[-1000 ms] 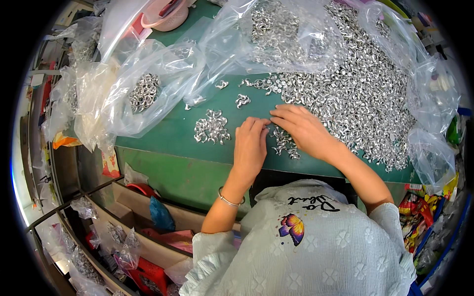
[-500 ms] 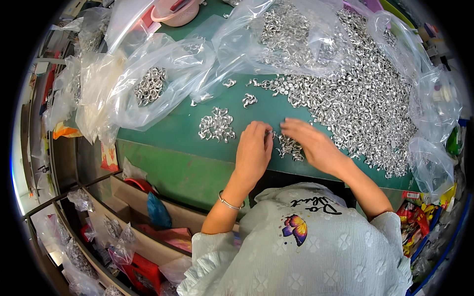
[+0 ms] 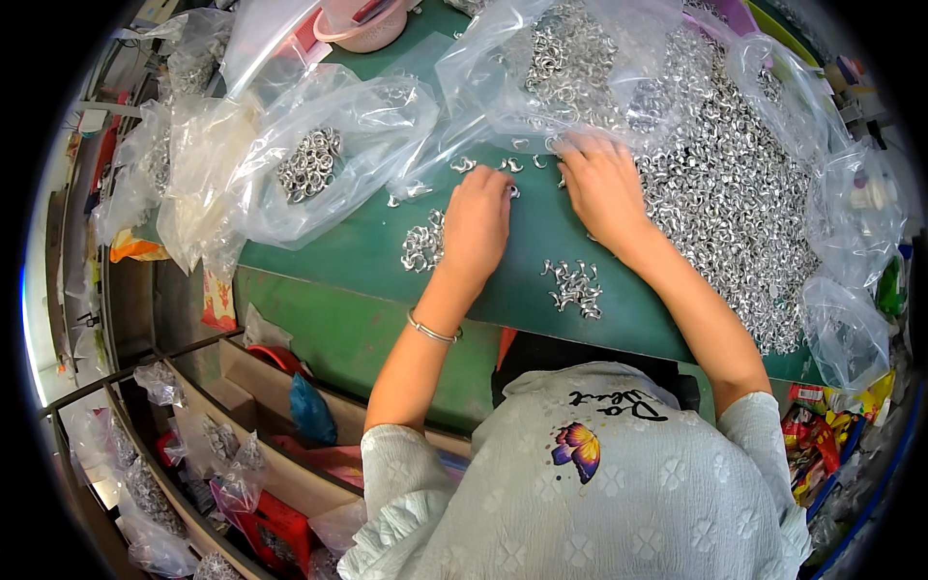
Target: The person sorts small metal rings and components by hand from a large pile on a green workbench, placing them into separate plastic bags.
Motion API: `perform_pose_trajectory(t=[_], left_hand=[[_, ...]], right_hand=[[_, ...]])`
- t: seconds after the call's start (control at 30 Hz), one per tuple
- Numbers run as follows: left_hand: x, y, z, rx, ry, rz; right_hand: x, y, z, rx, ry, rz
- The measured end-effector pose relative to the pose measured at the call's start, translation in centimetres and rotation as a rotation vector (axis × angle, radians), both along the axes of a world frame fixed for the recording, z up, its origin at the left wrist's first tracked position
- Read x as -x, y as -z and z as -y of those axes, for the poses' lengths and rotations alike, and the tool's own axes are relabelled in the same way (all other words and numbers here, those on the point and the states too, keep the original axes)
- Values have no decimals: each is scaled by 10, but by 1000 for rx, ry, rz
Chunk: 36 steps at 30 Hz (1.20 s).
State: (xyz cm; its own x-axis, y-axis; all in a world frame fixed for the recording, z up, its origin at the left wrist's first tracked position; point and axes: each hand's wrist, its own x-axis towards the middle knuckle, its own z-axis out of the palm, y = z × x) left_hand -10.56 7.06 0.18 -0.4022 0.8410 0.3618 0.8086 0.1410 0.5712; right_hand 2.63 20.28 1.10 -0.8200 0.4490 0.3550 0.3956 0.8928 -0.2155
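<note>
My left hand (image 3: 480, 217) is over the green tabletop, its fingers curled down and pressed together. A small silver curved metal piece (image 3: 513, 191) shows at its fingertips; whatever else lies under them is hidden. My right hand (image 3: 607, 193) reaches to the left edge of the big heap of curved metal pieces (image 3: 725, 193), fingers somewhat apart and fingertips touching down among loose pieces. Beside my left wrist lies a small pile of pieces (image 3: 421, 244), partly covered by the hand. Another small pile (image 3: 574, 288) sits near the front edge, between my forearms.
Clear plastic bags (image 3: 338, 106) lie at the back left, one with silver rings (image 3: 309, 164) inside. A pink basin (image 3: 362, 24) stands behind them. Clear plastic (image 3: 851, 329) borders the heap on the right. Below left is a shelf with compartments (image 3: 251, 387) and bagged parts.
Both hands have moved away from the front pile toward the back of the table. The left now reaches the loose pieces; the right reaches the heap's edge. The front pile is uncovered.
</note>
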Motion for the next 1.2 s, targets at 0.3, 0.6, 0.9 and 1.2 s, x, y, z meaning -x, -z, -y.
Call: perform_pose_trajectory(t=[0.3, 0.6, 0.9, 1.2], left_hand=[[58, 0, -11, -118, -76, -15], [69, 2, -14, -63, 87, -26], [16, 2, 19, 69, 0, 26], [72, 1, 61, 65, -371, -203]], right_hand=[[12, 13, -10, 114, -203, 2], [16, 11, -8, 224, -311, 81], [15, 9, 8, 168, -333, 107], [35, 10, 8, 256, -373, -2]])
